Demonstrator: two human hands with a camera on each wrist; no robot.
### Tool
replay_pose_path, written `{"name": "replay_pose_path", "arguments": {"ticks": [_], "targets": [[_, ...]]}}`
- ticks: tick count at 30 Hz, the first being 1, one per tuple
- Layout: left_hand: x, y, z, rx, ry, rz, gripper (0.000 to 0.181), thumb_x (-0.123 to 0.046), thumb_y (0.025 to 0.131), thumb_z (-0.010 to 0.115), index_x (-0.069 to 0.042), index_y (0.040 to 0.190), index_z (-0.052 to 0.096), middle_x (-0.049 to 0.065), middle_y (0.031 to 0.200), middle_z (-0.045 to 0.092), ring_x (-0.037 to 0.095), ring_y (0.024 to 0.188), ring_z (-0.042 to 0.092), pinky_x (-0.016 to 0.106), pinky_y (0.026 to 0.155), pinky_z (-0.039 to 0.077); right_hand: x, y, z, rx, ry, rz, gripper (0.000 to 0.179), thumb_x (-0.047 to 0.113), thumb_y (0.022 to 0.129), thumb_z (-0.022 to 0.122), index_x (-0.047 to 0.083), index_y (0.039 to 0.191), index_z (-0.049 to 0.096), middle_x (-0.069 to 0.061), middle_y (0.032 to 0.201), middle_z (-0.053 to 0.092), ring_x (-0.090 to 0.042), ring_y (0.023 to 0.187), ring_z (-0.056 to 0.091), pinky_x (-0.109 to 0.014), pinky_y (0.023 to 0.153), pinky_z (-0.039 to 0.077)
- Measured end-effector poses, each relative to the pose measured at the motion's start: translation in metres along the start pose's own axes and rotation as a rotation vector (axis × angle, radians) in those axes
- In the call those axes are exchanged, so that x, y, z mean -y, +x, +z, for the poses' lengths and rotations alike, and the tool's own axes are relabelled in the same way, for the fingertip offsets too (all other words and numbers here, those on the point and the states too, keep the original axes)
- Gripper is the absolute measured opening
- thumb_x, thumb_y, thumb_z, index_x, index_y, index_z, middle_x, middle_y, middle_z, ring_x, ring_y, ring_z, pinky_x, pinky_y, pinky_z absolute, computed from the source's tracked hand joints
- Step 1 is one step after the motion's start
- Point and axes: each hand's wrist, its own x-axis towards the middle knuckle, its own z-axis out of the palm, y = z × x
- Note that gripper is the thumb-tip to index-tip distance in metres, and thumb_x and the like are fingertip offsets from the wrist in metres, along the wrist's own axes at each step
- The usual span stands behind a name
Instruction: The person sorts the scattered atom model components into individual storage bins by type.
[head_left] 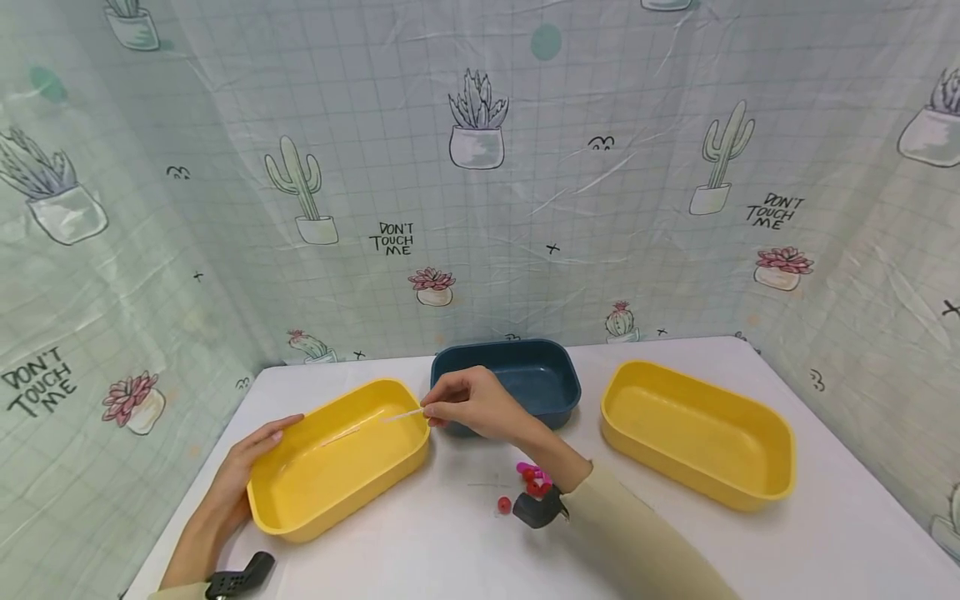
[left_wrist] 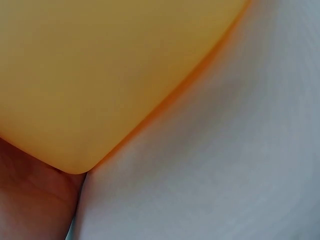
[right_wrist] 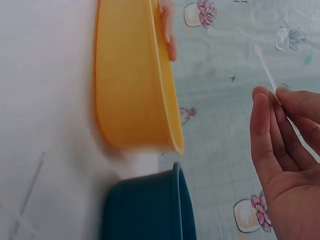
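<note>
In the head view my right hand (head_left: 472,402) pinches a thin white cotton swab (head_left: 402,415) between thumb and fingers, over the right end of the left yellow bin (head_left: 352,500). In the right wrist view, the swab (right_wrist: 267,70) has a small white tip pointing up and away from the fingers. A thin pinkish stick (head_left: 341,437) lies on that bin's floor. My left hand (head_left: 236,471) rests against the bin's left end, its fingers stretched along the far rim. The left wrist view shows the bin's side (left_wrist: 100,75) close up, with part of the palm touching it.
A dark blue bin (head_left: 566,408) stands behind my right forearm. Another yellow bin (head_left: 697,467) sits on the right. Small red and pink pieces (head_left: 536,481) lie near my right wrist, with one red round piece (head_left: 504,505) apart. A patterned curtain (head_left: 480,208) surrounds the white table.
</note>
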Motion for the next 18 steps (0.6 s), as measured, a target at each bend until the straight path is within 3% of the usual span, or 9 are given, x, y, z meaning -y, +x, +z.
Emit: {"name": "replay_pose_path", "arguments": {"ticks": [9, 18], "targets": [[0.004, 0.000, -0.003, 0.010, -0.009, 0.032, 0.052, -0.041, 0.110, 0.046, -0.019, 0.157, 0.046, -0.027, 0.134, 0.057, -0.004, 0.120, 0.060, 0.019, 0.098, 0.055, 0.003, 0.029, 0.027, 0.039, 0.033, -0.046, 0.010, 0.007, 0.094, 0.074, 0.000, 0.100, 0.078, -0.013, 0.089, 0.077, -0.011, 0.073, 0.074, -0.048, 0.081, 0.064], [0.002, -0.001, -0.002, 0.002, -0.012, 0.033, 0.051, -0.040, 0.111, 0.044, -0.019, 0.157, 0.045, -0.026, 0.136, 0.055, -0.005, 0.121, 0.060, 0.018, 0.098, 0.054, 0.001, 0.050, 0.043, 0.052, 0.080, 0.039, 0.011, 0.008, 0.094, 0.075, 0.000, 0.100, 0.078, -0.015, 0.091, 0.078, -0.022, 0.078, 0.076, -0.028, 0.074, 0.064]]}}
